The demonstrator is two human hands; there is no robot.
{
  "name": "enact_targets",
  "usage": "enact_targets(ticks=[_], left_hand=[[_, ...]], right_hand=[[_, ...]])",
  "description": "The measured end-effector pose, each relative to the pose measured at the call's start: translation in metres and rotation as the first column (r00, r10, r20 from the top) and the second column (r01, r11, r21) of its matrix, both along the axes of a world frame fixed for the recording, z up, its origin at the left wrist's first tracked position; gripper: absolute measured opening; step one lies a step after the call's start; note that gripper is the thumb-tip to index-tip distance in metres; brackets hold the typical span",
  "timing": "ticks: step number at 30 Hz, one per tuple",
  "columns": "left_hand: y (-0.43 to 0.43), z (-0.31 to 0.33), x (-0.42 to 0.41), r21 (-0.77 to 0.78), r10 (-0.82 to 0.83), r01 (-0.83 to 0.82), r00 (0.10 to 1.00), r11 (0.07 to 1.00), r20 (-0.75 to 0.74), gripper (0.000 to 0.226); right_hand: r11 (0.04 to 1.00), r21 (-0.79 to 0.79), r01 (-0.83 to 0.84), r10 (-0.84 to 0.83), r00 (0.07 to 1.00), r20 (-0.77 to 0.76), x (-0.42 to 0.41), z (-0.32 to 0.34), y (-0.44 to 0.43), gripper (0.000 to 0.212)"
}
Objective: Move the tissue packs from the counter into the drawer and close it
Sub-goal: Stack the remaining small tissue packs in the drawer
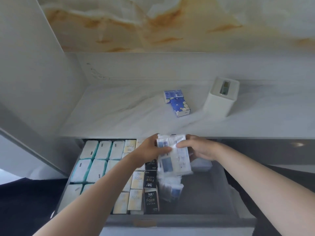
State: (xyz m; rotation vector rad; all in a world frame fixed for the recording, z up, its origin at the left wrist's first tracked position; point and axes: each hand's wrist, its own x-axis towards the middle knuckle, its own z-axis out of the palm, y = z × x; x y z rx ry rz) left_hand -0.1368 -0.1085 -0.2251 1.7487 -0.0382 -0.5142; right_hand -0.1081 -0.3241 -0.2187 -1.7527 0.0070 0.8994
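Tissue packs [173, 155] blurred, print unreadable, hands [150, 149] [198, 148] gripping

white box [219, 101] stands at right, greenish bottle [224, 88] in its top opening; thin white cable [97, 74] coiled against back wall, left; orange-veined marbled panel [170, 23] above.

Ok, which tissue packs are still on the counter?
The two blue packs beside the white box; all others are in the drawer, except the white pack in the left hand and right hand.

Tissue packs [180, 106] blue, floral; counter [119, 108] pale, grey-veined; drawer packs [150, 200] black (white lettering).
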Motion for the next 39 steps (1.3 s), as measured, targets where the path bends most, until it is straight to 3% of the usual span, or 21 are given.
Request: enact_targets(ticks=[3,6,7,9,11,17,21,24,27,31,33,36,39], left_hand=[[-0.011,-0.007,-0.019,-0.01,-0.122,0.122,0.992,0.993,-0.035,0.022],[-0.02,-0.023,-0.033,0.182,-0.21,0.214,0.977,0.96,-0.044,0.028],[-0.021,-0.029,-0.036,0.281,-0.266,0.272,0.962,0.92,-0.06,0.03],[-0.024,-0.035,-0.044,0.479,-0.402,0.395,0.911,0.784,-0.092,0.03],[-0.025,-0.041,-0.05,0.622,-0.509,0.453,0.855,0.639,-0.1,0.036],[-0.025,-0.059,-0.056,0.87,-0.693,0.422,0.707,0.256,-0.14,0.037],[-0.026,-0.073,-0.056,0.943,-0.773,0.303,0.628,0.136,-0.09,0.037],[-0.034,-0.083,-0.056,0.976,-0.837,0.21,0.543,0.053,-0.072,0.04],[-0.034,-0.089,-0.055,0.979,-0.853,0.179,0.521,0.099,-0.009,0.044],[-0.024,-0.093,-0.054,0.933,-0.793,0.161,0.584,0.323,0.174,0.072],[-0.02,-0.097,-0.054,0.923,-0.777,0.183,0.608,0.339,0.165,0.088],[-0.018,-0.104,-0.054,0.936,-0.793,0.18,0.592,0.304,0.143,0.088],[-0.02,-0.109,-0.054,0.927,-0.775,0.162,0.607,0.34,0.178,0.082]], right_hand=[[0.987,-0.127,-0.102,0.097,0.994,-0.044,-0.018,0.002,-0.014,0.045],[0.898,-0.328,-0.295,0.304,0.952,-0.025,-0.035,0.002,-0.01,0.015],[0.83,-0.411,-0.377,0.403,0.915,-0.026,-0.04,0.001,-0.006,0.006],[0.667,-0.556,-0.496,0.582,0.813,-0.026,-0.049,-0.004,0.003,0.009],[0.574,-0.636,-0.516,0.666,0.746,-0.005,-0.06,-0.015,0.013,0.009],[0.588,-0.681,-0.438,0.65,0.757,0.074,-0.087,-0.058,0.03,0.019],[0.436,-0.783,-0.443,0.654,0.754,-0.062,-0.09,-0.065,0.033,0.038],[0.456,-0.757,-0.469,0.567,0.808,-0.159,-0.089,-0.081,0.024,0.05],[0.553,-0.728,-0.406,0.467,0.874,-0.133,-0.092,-0.094,0.022,0.048],[0.607,-0.675,-0.42,0.429,0.888,-0.166,-0.088,-0.106,0.021,0.056],[0.65,-0.601,-0.465,0.361,0.885,-0.294,-0.083,-0.103,0.017,0.058],[0.671,-0.521,-0.528,0.315,0.839,-0.444,-0.075,-0.093,0.008,0.031],[0.833,-0.381,-0.402,0.198,0.858,-0.473,-0.075,-0.096,0.008,0.02]])
